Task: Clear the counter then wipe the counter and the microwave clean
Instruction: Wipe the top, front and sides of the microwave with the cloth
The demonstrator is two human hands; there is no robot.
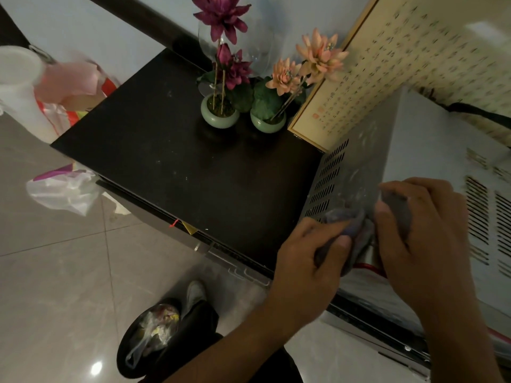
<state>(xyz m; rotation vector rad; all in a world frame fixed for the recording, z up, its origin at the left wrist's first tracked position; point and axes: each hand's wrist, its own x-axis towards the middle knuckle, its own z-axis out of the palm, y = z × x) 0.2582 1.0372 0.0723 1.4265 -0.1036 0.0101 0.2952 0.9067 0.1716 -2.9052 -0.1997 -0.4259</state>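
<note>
Two hands grip one cloth at the microwave's near corner. The left hand pinches a bunched end against the vented side, and the right hand curls over the other end on the top edge. The microwave runs away rightward; the counter lies left. Its front, blurred and cut off below, probably faces the person.

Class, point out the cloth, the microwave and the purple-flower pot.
cloth [358,230], head view, crumpled middle.
microwave [359,167], head view, vented side panel.
purple-flower pot [219,118], head view, green bowl.
</note>
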